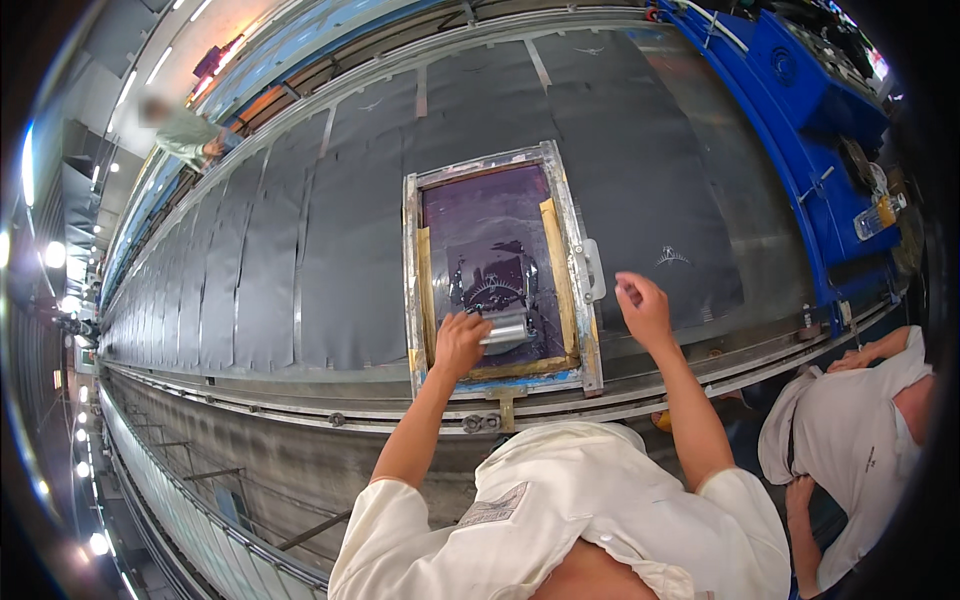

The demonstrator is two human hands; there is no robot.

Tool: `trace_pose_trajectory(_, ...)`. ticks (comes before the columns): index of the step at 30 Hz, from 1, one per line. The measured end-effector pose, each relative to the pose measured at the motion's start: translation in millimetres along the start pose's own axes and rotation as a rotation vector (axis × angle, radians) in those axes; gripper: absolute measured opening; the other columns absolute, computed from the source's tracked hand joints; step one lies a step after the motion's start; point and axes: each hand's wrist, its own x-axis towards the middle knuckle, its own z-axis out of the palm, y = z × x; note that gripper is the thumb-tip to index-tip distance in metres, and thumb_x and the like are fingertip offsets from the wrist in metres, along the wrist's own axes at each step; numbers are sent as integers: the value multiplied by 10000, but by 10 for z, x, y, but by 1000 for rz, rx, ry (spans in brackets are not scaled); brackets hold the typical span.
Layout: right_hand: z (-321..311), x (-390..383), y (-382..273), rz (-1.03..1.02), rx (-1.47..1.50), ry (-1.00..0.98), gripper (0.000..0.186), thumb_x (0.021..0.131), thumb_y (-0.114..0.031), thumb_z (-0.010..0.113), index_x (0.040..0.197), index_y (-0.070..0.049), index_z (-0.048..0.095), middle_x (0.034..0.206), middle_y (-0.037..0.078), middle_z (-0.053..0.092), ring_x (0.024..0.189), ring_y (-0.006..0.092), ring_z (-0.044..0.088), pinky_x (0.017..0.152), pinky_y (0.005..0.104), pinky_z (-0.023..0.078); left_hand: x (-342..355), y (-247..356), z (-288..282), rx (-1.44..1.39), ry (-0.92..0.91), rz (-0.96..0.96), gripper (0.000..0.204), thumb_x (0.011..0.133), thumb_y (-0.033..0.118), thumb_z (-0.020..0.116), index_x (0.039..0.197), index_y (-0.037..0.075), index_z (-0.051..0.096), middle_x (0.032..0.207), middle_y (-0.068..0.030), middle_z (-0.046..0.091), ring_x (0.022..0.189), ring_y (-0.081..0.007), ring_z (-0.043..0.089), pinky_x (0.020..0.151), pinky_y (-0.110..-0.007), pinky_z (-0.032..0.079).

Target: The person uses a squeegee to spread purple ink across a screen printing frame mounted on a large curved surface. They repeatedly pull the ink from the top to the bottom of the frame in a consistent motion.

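Observation:
A screen-printing frame [590,335] lies on the dark sheets in front of me, its purple mesh [485,200] edged with tan tape. Near the frame's close end, my left hand [460,342] is closed round the left end of a silver metal squeegee [508,332], which rests on the mesh. A wet dark patch and a pale arc-shaped design show just beyond it. My right hand [643,308] hovers right of the frame, fingers loosely curled and apart from the thumb. It is close to the frame's white side handle [594,268] but does not appear to touch it.
Dark sheets [350,240] run along the long table; one at right bears a small white print [671,257]. A metal rail [340,405] follows the near edge. Blue machinery [780,150] stands right, a co-worker [850,430] lower right, another person [190,135] far left.

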Motion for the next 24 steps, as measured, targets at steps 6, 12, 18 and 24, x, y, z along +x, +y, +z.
trace_pose_trajectory(6,751,763,250,318,-118,-1,304,971,-236,645,1232,-81,671,1054,157,738,973,342,701,886,446,534,-251,212,-383,-264,93,-670,248,767,258,778,781,28,688,762,-165,677,722,-417,648,675,-521,495)
trace_pose_trajectory(12,1109,865,364,412,-63,96,275,1003,-278,594,1149,-56,667,1115,211,732,1064,435,674,941,491,509,-675,43,-188,-305,180,-1200,408,718,363,759,811,-33,726,734,-227,707,714,-405,696,715,-485,540)
trace_pose_trajectory(18,1115,831,315,318,-158,147,301,994,-317,620,1117,-54,701,1068,198,746,1004,405,696,878,462,522,-187,163,38,-407,193,-996,401,740,351,772,858,-30,728,714,-208,684,680,-419,654,697,-486,525)
trace_pose_trajectory(24,1024,807,206,230,-46,233,272,994,-306,629,1057,-55,714,923,208,743,890,439,709,800,495,535,195,88,-348,-195,75,-60,370,732,74,791,1085,115,688,1037,-55,662,979,-291,623,811,-430,501)
